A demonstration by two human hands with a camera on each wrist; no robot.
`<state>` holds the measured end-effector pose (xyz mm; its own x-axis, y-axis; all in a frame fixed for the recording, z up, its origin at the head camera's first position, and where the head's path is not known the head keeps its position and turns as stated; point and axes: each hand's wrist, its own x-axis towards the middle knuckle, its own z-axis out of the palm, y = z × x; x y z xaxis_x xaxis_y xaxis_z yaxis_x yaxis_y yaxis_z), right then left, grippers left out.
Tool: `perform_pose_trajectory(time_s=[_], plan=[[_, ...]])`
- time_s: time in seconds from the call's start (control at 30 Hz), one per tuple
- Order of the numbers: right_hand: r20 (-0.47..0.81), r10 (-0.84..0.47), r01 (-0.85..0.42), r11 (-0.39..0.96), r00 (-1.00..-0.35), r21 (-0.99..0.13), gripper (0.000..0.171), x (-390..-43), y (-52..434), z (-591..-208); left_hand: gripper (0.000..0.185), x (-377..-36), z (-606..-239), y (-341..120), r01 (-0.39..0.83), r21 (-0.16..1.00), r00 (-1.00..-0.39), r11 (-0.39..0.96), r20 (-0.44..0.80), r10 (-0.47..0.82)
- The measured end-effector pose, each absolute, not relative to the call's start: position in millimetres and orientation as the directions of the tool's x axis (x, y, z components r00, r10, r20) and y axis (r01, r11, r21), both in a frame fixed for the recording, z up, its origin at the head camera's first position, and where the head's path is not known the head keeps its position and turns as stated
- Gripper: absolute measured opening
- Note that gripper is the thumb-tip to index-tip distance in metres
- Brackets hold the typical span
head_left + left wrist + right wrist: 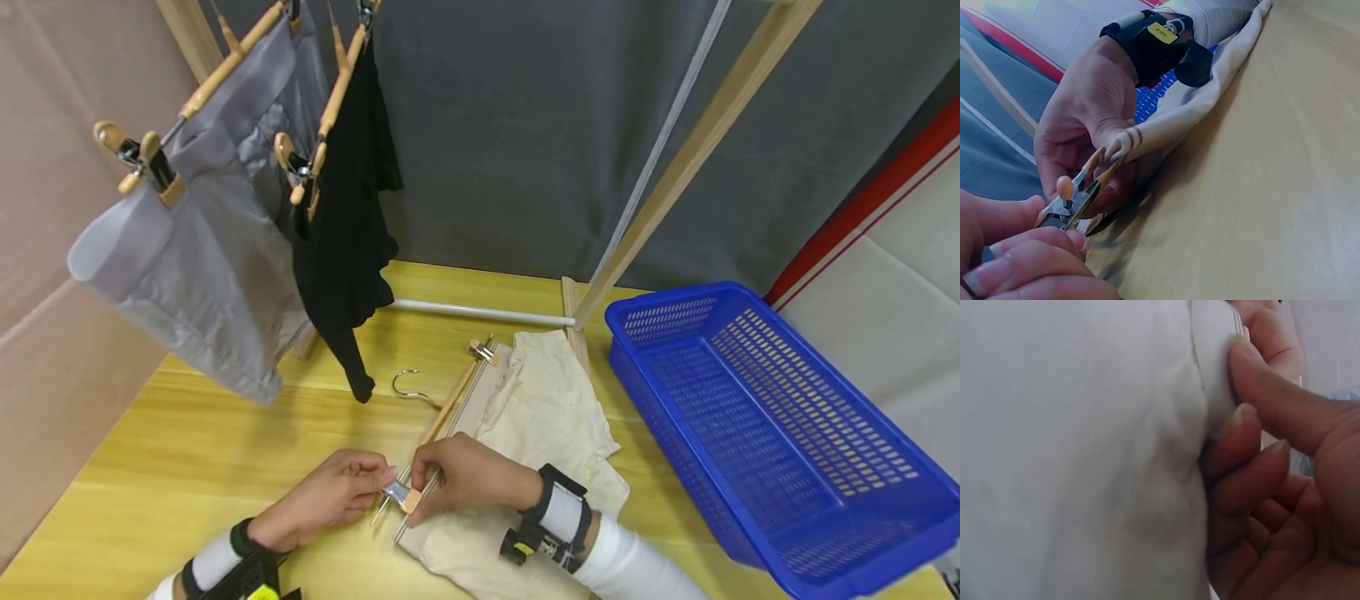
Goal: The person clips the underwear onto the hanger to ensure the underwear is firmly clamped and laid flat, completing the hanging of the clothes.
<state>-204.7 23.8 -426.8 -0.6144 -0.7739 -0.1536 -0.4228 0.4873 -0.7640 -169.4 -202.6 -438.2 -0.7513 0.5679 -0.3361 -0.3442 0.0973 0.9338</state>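
Note:
Cream shorts or trousers (551,400) lie on the table with the striped waistband (1166,128) along a wooden clip hanger (448,407). My left hand (330,497) pinches the handles of the hanger's near clip (1072,203), whose wooden tips stand at the waistband's edge in the left wrist view. With thumb and curled fingers, my right hand (476,477) grips the waistband close beside that clip. The far clip (482,352) sits at the other end of the waistband. The hanger's metal hook (405,385) points left on the table.
Grey shorts (202,225) and a black garment (345,225) hang from clip hangers at the upper left. A blue plastic basket (660,450) stands at the right. Behind are the rack's wooden post (697,150) and a white bar (480,312) low across the back.

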Motion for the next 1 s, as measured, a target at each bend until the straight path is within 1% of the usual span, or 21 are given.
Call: perform_pose_trajectory(time_s=[0.03,0.1,0.17,0.23,0.3,0.33,0.43,0.53,0.6,0.83,0.9,0.97,1.0], plan=[[-0.139,-0.783,-0.454,0.484,-0.606,-0.748,0.028,-204,24,-426,0.043,-169,-438,-202,-0.342,0.935,-0.752,0.097,-0.334,0.568],[-0.143,-0.800,-0.442,0.460,-0.583,-0.770,0.025,-205,26,-423,0.043,-169,-438,-202,-0.334,0.937,-0.755,0.098,-0.328,0.568],[-0.164,-0.819,-0.373,0.416,-0.550,-0.829,0.019,-207,30,-420,0.042,-169,-438,-201,-0.327,0.939,-0.756,0.105,-0.327,0.568],[-0.190,-0.832,-0.276,0.375,-0.521,-0.885,0.017,-209,33,-419,0.042,-168,-439,-201,-0.321,0.940,-0.757,0.112,-0.326,0.567],[-0.215,-0.831,-0.172,0.345,-0.513,-0.923,0.018,-210,34,-420,0.041,-168,-439,-201,-0.319,0.941,-0.759,0.117,-0.327,0.563],[-0.219,-0.826,-0.148,0.340,-0.519,-0.929,0.017,-210,33,-421,0.040,-167,-439,-201,-0.317,0.941,-0.760,0.119,-0.327,0.562],[-0.213,-0.797,-0.129,0.341,-0.565,-0.931,0.014,-209,30,-423,0.040,-166,-440,-201,-0.310,0.943,-0.761,0.122,-0.323,0.563],[-0.195,-0.768,-0.143,0.348,-0.609,-0.927,0.013,-206,27,-422,0.039,-166,-440,-201,-0.303,0.945,-0.763,0.124,-0.318,0.563],[-0.179,-0.757,-0.158,0.349,-0.628,-0.924,0.014,-205,26,-421,0.038,-166,-439,-201,-0.303,0.945,-0.760,0.124,-0.318,0.566],[-0.073,-0.722,-0.293,0.369,-0.688,-0.882,0.014,-200,24,-412,0.042,-169,-438,-201,-0.298,0.945,-0.735,0.135,-0.318,0.599],[-0.024,-0.688,-0.337,0.386,-0.726,-0.859,0.012,-202,26,-410,0.041,-168,-438,-200,-0.294,0.944,-0.742,0.152,-0.326,0.586],[0.020,-0.622,-0.379,0.450,-0.782,-0.809,0.013,-205,29,-409,0.040,-167,-439,-198,-0.263,0.945,-0.762,0.197,-0.328,0.559],[0.026,-0.585,-0.378,0.489,-0.810,-0.786,0.016,-208,30,-409,0.040,-166,-439,-196,-0.244,0.945,-0.772,0.220,-0.326,0.546]])
